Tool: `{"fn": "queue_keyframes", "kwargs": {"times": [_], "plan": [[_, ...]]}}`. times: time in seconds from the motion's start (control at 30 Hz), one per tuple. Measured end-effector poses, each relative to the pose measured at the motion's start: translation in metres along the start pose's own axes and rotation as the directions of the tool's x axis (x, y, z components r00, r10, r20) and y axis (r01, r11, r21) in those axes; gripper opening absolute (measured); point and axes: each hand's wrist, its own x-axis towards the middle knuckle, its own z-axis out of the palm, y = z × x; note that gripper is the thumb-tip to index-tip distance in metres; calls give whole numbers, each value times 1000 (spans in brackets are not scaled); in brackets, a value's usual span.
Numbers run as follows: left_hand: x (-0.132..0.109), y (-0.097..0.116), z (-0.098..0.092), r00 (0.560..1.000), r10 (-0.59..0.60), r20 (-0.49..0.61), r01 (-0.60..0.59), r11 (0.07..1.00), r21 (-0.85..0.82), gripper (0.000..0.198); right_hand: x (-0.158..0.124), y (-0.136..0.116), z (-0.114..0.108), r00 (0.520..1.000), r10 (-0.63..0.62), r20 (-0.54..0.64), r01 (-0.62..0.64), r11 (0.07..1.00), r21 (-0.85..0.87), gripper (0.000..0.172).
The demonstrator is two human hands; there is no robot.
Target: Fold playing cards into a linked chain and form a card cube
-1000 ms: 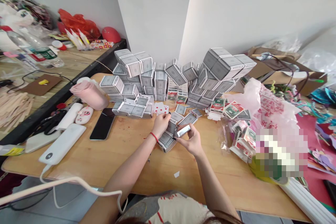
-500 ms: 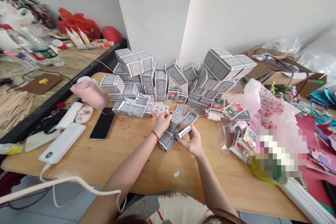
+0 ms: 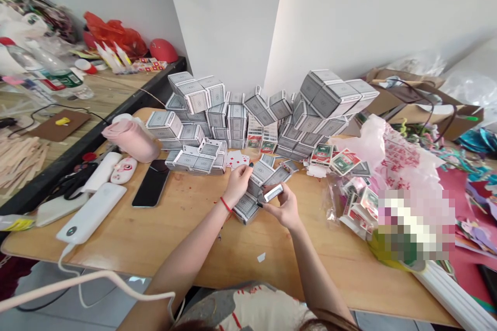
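Note:
My right hand (image 3: 285, 208) grips a small block folded from playing cards (image 3: 274, 194), its pale narrow end facing me. Close by on the left, my left hand (image 3: 238, 183), a red string round its wrist, has thumb and finger pinched together. Whether anything sits in that pinch is too small to tell. Under and between the hands lies a grey-backed card structure (image 3: 245, 210), partly covered by them. Beyond it are loose grey-backed cards (image 3: 267, 161) and several face-up red diamond cards (image 3: 236, 159).
Stacked card blocks (image 3: 236, 119) line the table's back. At left lie a phone (image 3: 150, 183), a white power bank (image 3: 91, 213) with a cable, and a pink roll (image 3: 132, 139). Card boxes (image 3: 344, 162) and a plastic bag (image 3: 407, 160) crowd the right. A paper scrap (image 3: 261, 257) lies in front.
My left hand has shifted slightly left and down, its pinch kept. The right hand still holds the card block in nearly the same place. The whole view has shifted a little.

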Motion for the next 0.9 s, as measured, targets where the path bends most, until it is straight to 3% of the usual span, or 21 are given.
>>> {"fn": "queue_keyframes", "kwargs": {"times": [0.17, 0.43, 0.63, 0.9], "plan": [[-2, 4, -5, 997, 52, 56, -50, 998, -45, 34, 1, 2, 0, 1000, 26, -9, -27, 999, -23, 37], [-11, 17, -9, 981, 114, 154, -117, 993, 6, 34, 2, -3, 1, 1000, 23, 10, -22, 998, -51, 29], [-19, 14, -7, 963, 104, 247, -98, 994, -39, 22, 6, -3, 3, 997, 59, 43, -57, 997, -51, 31], [-14, 5, -8, 977, 114, 182, -106, 993, -52, 15, 8, -3, 8, 997, 10, 70, -14, 998, 54, 36]]}}
